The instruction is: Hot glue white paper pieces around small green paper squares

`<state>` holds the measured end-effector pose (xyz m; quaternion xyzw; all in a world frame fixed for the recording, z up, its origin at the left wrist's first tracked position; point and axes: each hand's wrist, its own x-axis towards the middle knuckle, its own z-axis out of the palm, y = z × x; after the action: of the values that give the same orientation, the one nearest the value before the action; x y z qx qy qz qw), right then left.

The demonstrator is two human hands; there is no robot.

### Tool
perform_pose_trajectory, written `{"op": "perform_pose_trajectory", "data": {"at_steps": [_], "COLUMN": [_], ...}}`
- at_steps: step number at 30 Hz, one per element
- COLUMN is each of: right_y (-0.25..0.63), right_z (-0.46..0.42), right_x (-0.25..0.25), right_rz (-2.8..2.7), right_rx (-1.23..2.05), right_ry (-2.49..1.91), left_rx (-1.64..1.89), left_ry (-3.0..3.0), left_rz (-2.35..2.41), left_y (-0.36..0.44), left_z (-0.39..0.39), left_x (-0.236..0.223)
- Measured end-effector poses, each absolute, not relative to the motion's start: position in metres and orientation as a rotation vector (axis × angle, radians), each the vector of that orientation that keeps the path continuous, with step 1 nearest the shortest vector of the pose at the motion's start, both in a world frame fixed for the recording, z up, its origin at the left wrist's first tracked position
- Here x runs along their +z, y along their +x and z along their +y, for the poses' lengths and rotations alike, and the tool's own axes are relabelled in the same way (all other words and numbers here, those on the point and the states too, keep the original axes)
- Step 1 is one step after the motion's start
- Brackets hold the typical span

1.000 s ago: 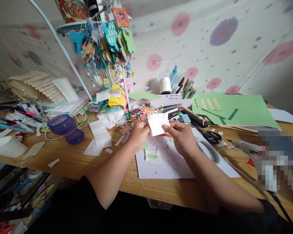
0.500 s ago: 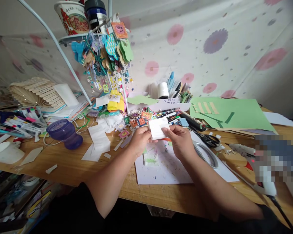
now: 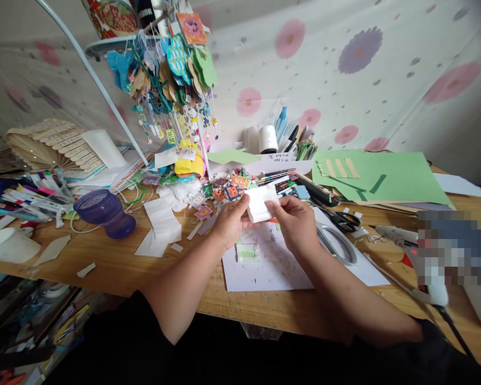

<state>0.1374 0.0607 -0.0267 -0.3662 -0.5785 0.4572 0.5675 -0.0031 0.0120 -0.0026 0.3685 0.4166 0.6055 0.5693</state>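
Both my hands hold one small white paper piece [image 3: 262,203] just above the wooden table [image 3: 116,267]. My left hand [image 3: 230,219] pinches its left edge, and my right hand [image 3: 294,222] pinches its right edge. Under the hands lies a white sheet [image 3: 268,270] with a small green-and-white paper square [image 3: 248,252] on it. A heap of small coloured paper tags [image 3: 224,191] lies just beyond the hands.
A purple cup [image 3: 102,212] stands at the left, with markers [image 3: 24,195] further left. Scissors [image 3: 340,219], a tape ring [image 3: 339,246], green card [image 3: 380,179] and a glue gun [image 3: 409,243] lie at the right. A hanging paper mobile [image 3: 172,80] rises behind.
Both hands keep their hold on the white paper piece with only slight shifts of the fingers. The view has wobbled a little.
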Motion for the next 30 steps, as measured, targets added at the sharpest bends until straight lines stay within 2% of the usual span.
{"op": "perform_pose_trajectory", "data": {"at_steps": [8,17,30], "right_y": [0.137,0.136,0.136], "right_z": [0.057,0.061,0.062], "right_x": [-0.023,-0.019,-0.029], "right_rz": [-1.358,-1.303,-1.569], "right_rx": [1.036,1.531,1.412], "right_ry": [-0.911,-0.696,-0.756], "left_rx": [1.387,1.455,1.395], "left_ry": [0.900,0.920,1.173], "left_rz": [1.180,1.162,1.304], "left_y": [0.005,-0.002,-0.040], "left_z": [0.011,0.012,0.023], "left_x": [-0.003,0.004,0.008]}}
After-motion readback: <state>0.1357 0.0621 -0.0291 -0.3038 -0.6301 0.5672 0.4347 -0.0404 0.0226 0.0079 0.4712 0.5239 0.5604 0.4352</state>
